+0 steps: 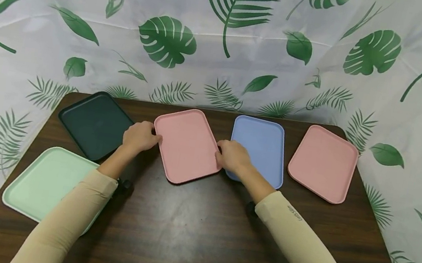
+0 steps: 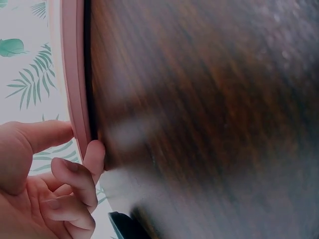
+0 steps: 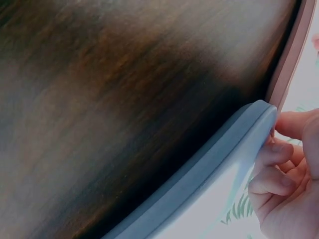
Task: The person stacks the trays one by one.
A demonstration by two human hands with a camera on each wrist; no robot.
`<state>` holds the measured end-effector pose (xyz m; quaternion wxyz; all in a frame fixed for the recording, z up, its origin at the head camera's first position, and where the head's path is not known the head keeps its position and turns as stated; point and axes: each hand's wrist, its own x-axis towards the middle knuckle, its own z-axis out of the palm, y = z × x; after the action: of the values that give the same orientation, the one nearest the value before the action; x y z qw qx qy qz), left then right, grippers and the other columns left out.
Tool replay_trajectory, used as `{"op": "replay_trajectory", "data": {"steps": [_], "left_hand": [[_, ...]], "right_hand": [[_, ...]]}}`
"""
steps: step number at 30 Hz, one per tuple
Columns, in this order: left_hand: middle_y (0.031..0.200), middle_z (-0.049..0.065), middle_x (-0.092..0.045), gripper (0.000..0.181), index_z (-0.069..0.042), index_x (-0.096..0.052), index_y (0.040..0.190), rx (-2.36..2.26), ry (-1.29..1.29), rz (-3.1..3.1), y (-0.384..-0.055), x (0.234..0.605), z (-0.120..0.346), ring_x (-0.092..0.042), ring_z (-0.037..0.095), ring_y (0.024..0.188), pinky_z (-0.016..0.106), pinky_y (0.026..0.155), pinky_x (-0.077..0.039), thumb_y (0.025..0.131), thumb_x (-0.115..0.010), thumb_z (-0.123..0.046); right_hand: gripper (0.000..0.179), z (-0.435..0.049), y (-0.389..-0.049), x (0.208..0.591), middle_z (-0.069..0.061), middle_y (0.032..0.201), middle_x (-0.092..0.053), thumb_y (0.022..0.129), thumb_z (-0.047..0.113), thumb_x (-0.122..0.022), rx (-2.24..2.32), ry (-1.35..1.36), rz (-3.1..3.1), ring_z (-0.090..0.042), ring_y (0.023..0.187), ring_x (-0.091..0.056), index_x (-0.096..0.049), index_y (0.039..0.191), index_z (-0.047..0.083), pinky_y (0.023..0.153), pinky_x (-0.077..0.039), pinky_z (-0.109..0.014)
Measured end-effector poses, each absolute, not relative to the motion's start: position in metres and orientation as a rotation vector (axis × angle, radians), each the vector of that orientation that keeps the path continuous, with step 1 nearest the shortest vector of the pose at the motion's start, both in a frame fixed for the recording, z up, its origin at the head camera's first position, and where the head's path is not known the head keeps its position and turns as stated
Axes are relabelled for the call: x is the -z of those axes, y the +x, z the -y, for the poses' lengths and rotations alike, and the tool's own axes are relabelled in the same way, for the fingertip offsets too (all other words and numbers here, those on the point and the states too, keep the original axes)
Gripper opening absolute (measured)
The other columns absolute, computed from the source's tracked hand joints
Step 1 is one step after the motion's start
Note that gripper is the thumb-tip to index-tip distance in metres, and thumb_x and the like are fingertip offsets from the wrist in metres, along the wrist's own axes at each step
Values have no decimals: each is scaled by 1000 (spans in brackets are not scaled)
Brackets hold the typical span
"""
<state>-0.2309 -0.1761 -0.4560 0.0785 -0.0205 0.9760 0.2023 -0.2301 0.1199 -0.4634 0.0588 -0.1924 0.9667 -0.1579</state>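
Note:
A pink tray [image 1: 188,146] lies turned at a slight angle near the back middle of the dark wooden table. My left hand [image 1: 140,137] pinches its left edge; in the left wrist view the thumb and a finger of the left hand [image 2: 55,174] meet the pink rim from both sides. On the opposite edge, my right hand [image 1: 234,156] grips the same pink tray, reaching over a blue tray [image 1: 261,139]. The right wrist view has the right hand [image 3: 294,169] beside the blue tray's corner, its fingertips partly hidden there.
A dark green tray [image 1: 96,125] lies left of the left hand, and a light green tray [image 1: 41,183] sits nearer, partly under the left forearm. Another pink tray [image 1: 324,163] lies at the right. Behind the wooden table [image 1: 186,238] hangs a leaf-print cloth [image 1: 117,43].

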Motion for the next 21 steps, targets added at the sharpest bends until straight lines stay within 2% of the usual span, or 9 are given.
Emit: {"op": "replay_trajectory", "data": {"steps": [5,11,16,21], "left_hand": [[82,12,-62,33,-6,-69,107,-643,-54,-2920,-233,458,178,-55,30,74,39,56,-42,93,-60,-34],[79,11,-63,31,-8,-70,109,-640,-14,-2931,-239,455,184,-55,30,73,41,56,-42,92,-59,-32],[82,11,-63,36,-8,-67,117,-642,-9,-2929,-245,448,186,-56,30,76,44,60,-44,90,-57,-29],[95,14,-67,42,-5,-63,126,-660,1,-2910,-248,442,189,-58,32,84,49,69,-47,90,-56,-26]], "right_hand": [[19,-120,-228,465,-2,80,-68,92,16,-58,518,-578,-2914,-23,83,-65,-73,102,11,72,-51,-47],[22,-119,-225,462,4,64,-61,90,17,-60,623,-556,-2885,-19,69,-60,-73,106,11,62,-49,-39],[31,-114,-218,457,5,64,-62,87,18,-63,679,-489,-2873,-15,62,-59,-71,114,7,57,-47,-34],[33,-110,-208,451,3,65,-62,86,19,-65,745,-430,-2840,-13,58,-57,-69,116,4,54,-45,-31]]}}
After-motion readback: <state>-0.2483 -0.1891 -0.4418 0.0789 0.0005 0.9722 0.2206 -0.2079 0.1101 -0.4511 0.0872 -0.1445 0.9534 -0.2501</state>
